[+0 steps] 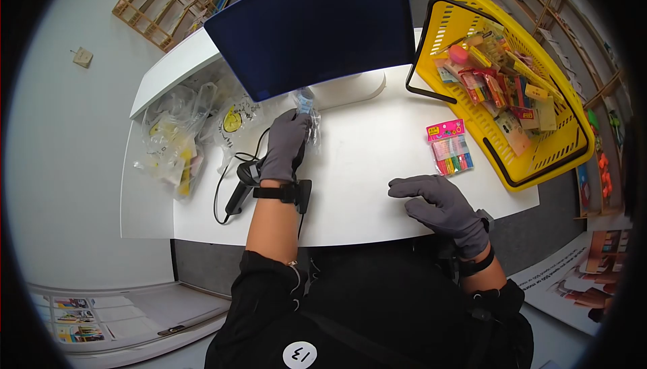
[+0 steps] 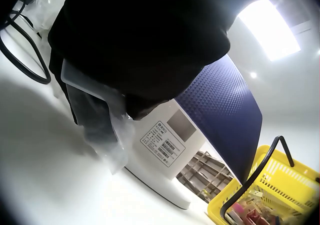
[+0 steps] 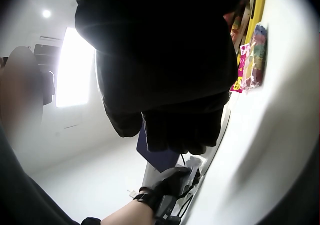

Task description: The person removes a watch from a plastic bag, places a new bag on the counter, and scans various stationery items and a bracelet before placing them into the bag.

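Observation:
My gloved left hand [image 1: 286, 145] grips a clear plastic package [image 1: 306, 101] with a light blue part, close to the monitor's base. In the left wrist view the translucent plastic [image 2: 107, 135] hangs below the dark glove; what is inside cannot be told. A black handheld scanner [image 1: 244, 183] with a cable lies beside that wrist. My gloved right hand [image 1: 441, 208] is over the table's front right with its fingers extended, holding nothing. Just beyond its fingers lies a pack of coloured sticks [image 1: 450, 148] under a pink header.
A dark monitor [image 1: 313, 28] stands at the back on a white base [image 1: 354, 89]. On the right, a yellow basket [image 1: 465, 116] with black handles holds many small packaged goods. Clear plastic bags [image 1: 178, 126] are heaped at the left against the white raised panel.

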A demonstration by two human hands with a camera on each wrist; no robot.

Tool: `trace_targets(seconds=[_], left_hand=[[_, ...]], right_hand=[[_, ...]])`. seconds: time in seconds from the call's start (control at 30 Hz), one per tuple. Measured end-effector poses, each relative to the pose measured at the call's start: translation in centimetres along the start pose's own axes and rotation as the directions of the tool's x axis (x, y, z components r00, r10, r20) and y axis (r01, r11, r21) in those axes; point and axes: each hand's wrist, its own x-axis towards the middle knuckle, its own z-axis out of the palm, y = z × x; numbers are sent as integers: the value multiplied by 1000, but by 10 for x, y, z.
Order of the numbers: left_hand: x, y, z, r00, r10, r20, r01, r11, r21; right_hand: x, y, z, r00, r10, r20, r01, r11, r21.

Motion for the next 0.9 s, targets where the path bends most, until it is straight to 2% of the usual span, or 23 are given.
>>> trace_targets(seconds=[0.13,0.23,0.4,0.5,0.53,0.63,0.67,0.73,0.77,0.8,0.87,0.9], left_hand=[[34,-13,6,998,-31,-57,37,993,109],[43,-9,10,948,177,-266,-66,923,378],[52,-22,9,896,258,-361,-62,878,474],[25,6,4,892,263,-369,8,805,593],[15,14,1,891,259,-372,13,805,593],[-19,45,-13,957,170,-235,15,781,624],[-38,64,-23,956,167,-240,20,783,622],[-82,111,-47,989,-21,-148,87,886,456],[-93,120,-53,991,-107,-87,131,920,369],[-95,118,-62,990,-111,-91,137,920,369],[-98,108,-92,981,86,-175,-7,912,409],[-94,101,-107,958,116,-261,-11,928,372]], right_hand=[[-8,4,-1,998,45,-51,-44,999,19],[-8,4,-4,999,13,-33,-12,1000,20],[-7,-1,-3,999,21,-38,-22,1000,-12],[-4,0,-2,999,33,-19,-33,999,10],[-3,0,-2,999,33,-14,-33,999,11],[0,1,2,999,45,-20,-45,999,-3],[1,0,3,999,43,-14,-43,999,-4],[4,-2,5,999,41,-11,-41,999,-11],[4,-2,5,999,41,-10,-41,999,-15],[4,-1,6,999,40,-5,-40,999,-13],[3,2,8,1000,20,-21,-21,1000,-22],[3,4,8,1000,9,-30,-10,1000,-26]])
